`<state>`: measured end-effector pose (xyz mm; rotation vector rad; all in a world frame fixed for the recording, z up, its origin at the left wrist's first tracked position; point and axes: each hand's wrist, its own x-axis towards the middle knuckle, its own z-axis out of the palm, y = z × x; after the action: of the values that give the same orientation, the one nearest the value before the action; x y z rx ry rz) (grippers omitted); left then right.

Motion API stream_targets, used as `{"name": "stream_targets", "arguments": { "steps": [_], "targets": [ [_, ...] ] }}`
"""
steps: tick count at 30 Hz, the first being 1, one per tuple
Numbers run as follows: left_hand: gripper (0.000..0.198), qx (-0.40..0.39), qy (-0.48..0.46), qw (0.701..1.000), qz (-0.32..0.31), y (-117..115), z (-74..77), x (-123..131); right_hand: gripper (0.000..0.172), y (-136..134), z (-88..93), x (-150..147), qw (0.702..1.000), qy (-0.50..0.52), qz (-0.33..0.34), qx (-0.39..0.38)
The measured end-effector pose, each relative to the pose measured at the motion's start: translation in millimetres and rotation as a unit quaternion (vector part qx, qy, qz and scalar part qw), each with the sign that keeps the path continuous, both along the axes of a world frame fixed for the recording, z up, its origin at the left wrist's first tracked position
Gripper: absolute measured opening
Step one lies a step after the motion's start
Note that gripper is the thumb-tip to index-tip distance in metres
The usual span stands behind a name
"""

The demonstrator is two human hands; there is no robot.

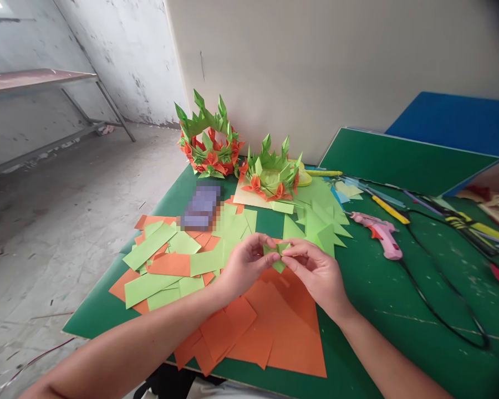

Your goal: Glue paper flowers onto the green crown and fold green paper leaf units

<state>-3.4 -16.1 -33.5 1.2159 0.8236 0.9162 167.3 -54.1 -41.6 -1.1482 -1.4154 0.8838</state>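
Observation:
My left hand [246, 264] and my right hand [316, 272] meet over the green table [399, 299], both pinching one small folded green paper piece [278, 252] between their fingertips. The piece hangs just above a spread of orange paper sheets [274, 327]. Light green paper strips [170, 260] lie mixed with orange ones to the left of my left hand. Folded green triangles [320, 221] are piled just beyond my right hand.
Two green-and-orange paper wreaths stand at the back: an upright ring [208, 141] and a lower one [270, 172]. A pink glue gun [380, 234] with a black cord [441, 299] lies at right, beside pens [391, 210]. A blurred purple object [200, 208] rests on the papers.

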Motion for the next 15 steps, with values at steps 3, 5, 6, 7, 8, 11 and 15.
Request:
{"name": "stream_targets", "arguments": {
  "steps": [3,5,6,7,8,11,15],
  "targets": [
    [0.028,0.004,0.038,0.999,0.011,0.7,-1.0,-0.6,0.002,1.0,-2.6,2.4,0.999,-0.034,-0.009,0.035],
    [0.029,-0.004,0.045,0.999,0.010,0.9,-1.5,-0.6,0.002,1.5,-2.9,3.4,0.997,-0.061,-0.014,0.055],
    [0.029,-0.010,0.044,0.999,0.009,1.0,-1.5,-0.4,0.003,1.7,-2.6,3.9,0.995,-0.076,-0.014,0.066],
    [0.030,-0.017,0.040,0.999,0.008,0.9,-1.2,-0.2,0.003,1.9,-2.0,4.3,0.993,-0.091,-0.015,0.077],
    [0.031,-0.024,0.036,0.999,0.006,0.8,-0.8,0.0,0.004,2.0,-1.2,4.9,0.990,-0.107,-0.017,0.089],
    [0.032,-0.046,0.022,0.999,0.001,0.3,1.2,0.7,0.006,2.5,1.6,6.7,0.981,-0.150,-0.017,0.120],
    [0.034,-0.062,0.022,0.998,0.001,0.7,3.7,0.8,0.009,2.3,5.0,9.1,0.975,-0.170,-0.004,0.143]
  ]
}}
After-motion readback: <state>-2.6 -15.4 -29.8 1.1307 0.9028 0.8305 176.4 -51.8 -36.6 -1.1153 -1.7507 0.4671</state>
